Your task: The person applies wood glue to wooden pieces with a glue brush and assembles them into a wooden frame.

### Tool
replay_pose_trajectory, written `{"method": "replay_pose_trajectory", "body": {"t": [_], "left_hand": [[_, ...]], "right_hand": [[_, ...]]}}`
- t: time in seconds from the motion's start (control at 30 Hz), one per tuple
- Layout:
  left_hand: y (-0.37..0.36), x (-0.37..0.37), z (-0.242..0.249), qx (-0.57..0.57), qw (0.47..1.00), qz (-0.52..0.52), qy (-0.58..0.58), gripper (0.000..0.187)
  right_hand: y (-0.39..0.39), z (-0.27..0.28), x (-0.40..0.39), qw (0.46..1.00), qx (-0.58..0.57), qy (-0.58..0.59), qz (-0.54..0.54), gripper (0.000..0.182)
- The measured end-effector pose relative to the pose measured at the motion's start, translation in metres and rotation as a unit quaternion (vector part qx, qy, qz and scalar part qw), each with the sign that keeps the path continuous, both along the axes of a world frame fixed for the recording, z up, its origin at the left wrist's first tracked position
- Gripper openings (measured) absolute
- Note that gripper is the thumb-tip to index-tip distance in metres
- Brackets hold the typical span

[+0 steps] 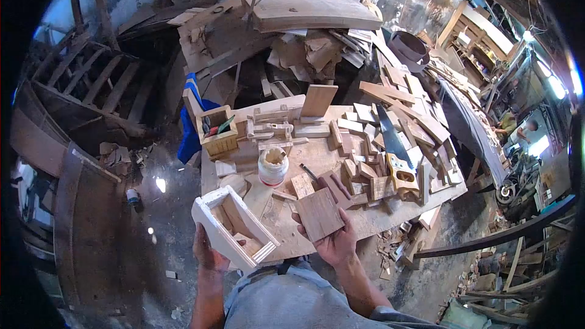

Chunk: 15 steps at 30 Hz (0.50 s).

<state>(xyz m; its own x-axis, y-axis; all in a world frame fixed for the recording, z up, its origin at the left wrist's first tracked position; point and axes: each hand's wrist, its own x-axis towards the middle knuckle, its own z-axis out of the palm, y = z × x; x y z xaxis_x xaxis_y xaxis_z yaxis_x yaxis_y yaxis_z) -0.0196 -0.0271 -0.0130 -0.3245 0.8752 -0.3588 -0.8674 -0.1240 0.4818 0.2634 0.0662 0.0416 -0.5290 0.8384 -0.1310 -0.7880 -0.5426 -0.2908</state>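
Observation:
My left hand [209,250] is closed on an open wooden box [220,229], pale, with sloping sides and a slatted end, tilted over the front edge of the workbench. Some of its fingers are hidden behind and inside the box. In my right hand [339,245] lies a flat square piece of brown wood [320,214], gripped between thumb and fingers, to the right of the box and apart from it. Just beyond them stands a white jar [273,167] with a pale, rough-edged mouth. A small light wood block [301,186] rests behind the square piece.
On the bench [280,206] a handsaw [402,173] lies over many wood offcuts [365,170] at right. A wooden tool box [218,131] and a wooden clamp-like frame [268,128] stand at back left. Behind is a thick slab [317,12]. People [521,134] are far right.

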Motion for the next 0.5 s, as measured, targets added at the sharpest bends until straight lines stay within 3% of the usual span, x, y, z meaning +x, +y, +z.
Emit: {"method": "replay_pose_trajectory", "body": {"t": [0.27,0.37,0.4,0.5], "left_hand": [[0.005,0.007,0.009,0.021,0.999,-0.033,0.012,0.076],[0.004,0.014,-0.01,0.029,0.998,-0.039,0.05,0.082],[0.005,0.016,-0.019,0.025,0.997,-0.034,0.07,0.084],[0.011,0.017,-0.016,0.113,0.978,-0.169,0.051,0.092]], "right_hand": [[-0.002,0.01,-0.004,0.999,-0.005,-0.022,-0.025,0.078],[0.01,-0.002,0.007,0.973,0.146,-0.162,0.071,0.087],[0.006,0.016,-0.002,0.968,0.169,-0.183,0.032,0.093],[0.009,0.051,-0.008,0.846,0.353,-0.395,0.057,0.096]]}}
